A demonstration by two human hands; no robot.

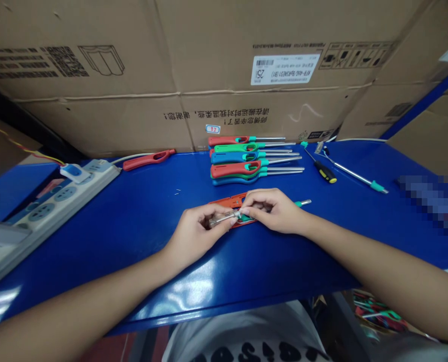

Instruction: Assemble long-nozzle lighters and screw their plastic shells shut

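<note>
In the middle of the frame, the left hand [196,229] holds a clear tube [219,219]; its fingers are bent closely around it, with the thumb along the lower side. The right hand [278,211] has its fingers nearly together at the right end of this tube, where they pinch something small that I cannot tell exactly. The tube is above an orange casing [227,201], which lies on the blue surface [141,216] and is partly hidden by both hands. Above the hands, at upper centre, there is a pile of lighters [233,169] in red, green and blue. A red handle [146,161] lies to the left of it. At right are a screwdriver [324,171] and a metal rod [354,174]. A power strip [73,192] is at the left edge.
</note>
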